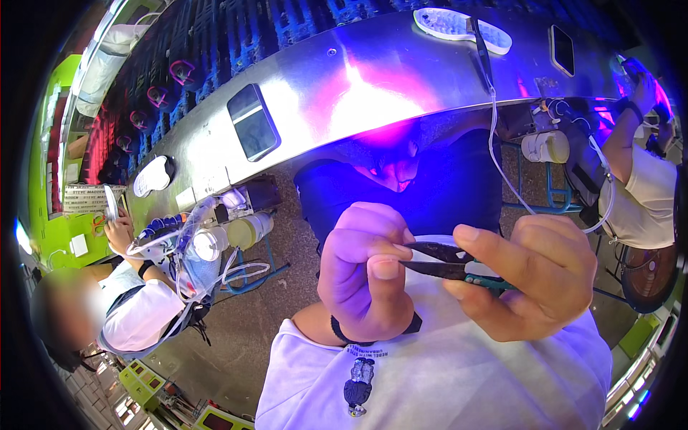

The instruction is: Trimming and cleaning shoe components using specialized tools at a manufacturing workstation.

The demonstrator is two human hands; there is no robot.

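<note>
A pair of small thread snips (438, 269) with dark blades and a green handle is held up in front of my chest. My right hand (534, 276) grips the handle between thumb and fingers, and the blades stand apart, pointing left. At the blade tips is my left hand (367, 269), its thumb and forefinger closed together. Whether these fingers pinch the tips or some tiny thing between them is hidden.
Across the metal worktable (301, 86) lie a phone (254, 122), a second phone (562, 50), a shoe sole (448, 27) with a dark-handled tool (481, 54) on a white cable, and a white piece (153, 177). Co-workers sit left (143, 308) and right (645, 186), beside jars (251, 231).
</note>
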